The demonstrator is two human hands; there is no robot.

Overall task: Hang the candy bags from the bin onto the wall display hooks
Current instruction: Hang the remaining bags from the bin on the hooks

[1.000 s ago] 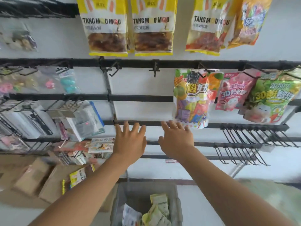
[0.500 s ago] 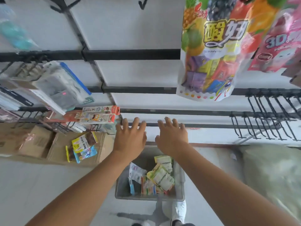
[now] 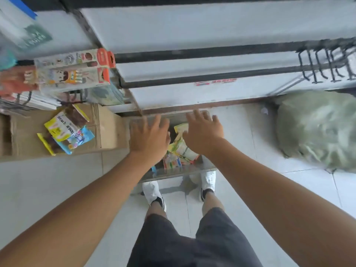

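A grey bin [image 3: 173, 172] stands on the floor against the wall, right in front of my feet. Several candy bags [image 3: 181, 149] lie in it, yellow-green and white ones on top. My left hand [image 3: 149, 137] hovers over the bin's left side, fingers spread and empty. Over the bin's right side is my right hand [image 3: 204, 132], also spread and empty. Both hands hide much of the bin's inside. Bare black display hooks [image 3: 327, 64] stick out from the wall rails at the upper right.
Cardboard boxes [image 3: 107, 130] sit left of the bin with a few loose snack bags [image 3: 65, 135] on top. Packaged goods [image 3: 73, 70] hang on the left racks. A large pale green sack [image 3: 317, 130] lies on the floor at the right.
The view has tilted down from the wall display to the floor. Both open hands have come down from rail height to just above the bin; my legs and shoes are now in view.
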